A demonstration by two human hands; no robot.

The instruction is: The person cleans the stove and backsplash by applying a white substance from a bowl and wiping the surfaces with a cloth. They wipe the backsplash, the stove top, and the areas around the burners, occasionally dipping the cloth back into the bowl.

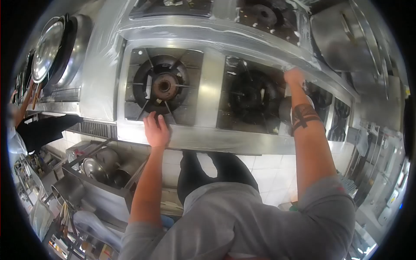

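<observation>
Stainless steel range (208,86), brushed and dull-bright, streaked with wet smears, running slantwise across the view. Left hand (156,129) laid flat on its front ledge, fingers close together and extended, fingertips touching the lower edge of the left burner well (162,84); nothing held. Left burner: square recessed well, dark cast-iron ring with radial ribs, rusty round centre. Right hand (294,77) reached out to the raised back ledge of the range beyond the right burner well (253,97); hand small and blurred, whether spread or closed on anything cannot be told. Right well darker, black ring inside, detail indistinct. Dark band tattoo (303,117) round the right forearm. Grey short sleeves and dark trousers visible below, pale tiled floor (268,164) underneath. Further burners (264,15) on a second row behind, and more wells (342,108) trailing off to the right. Large steel lid (45,50) and nested woks hung or stacked at upper left. Lower left: open steel shelving (99,182) holding rounded metal pots. Another person's dark sleeve (47,128) at the left edge, well apart from both hands. Steel cabinets and equipment (381,173) along the right side of the kitchen
</observation>
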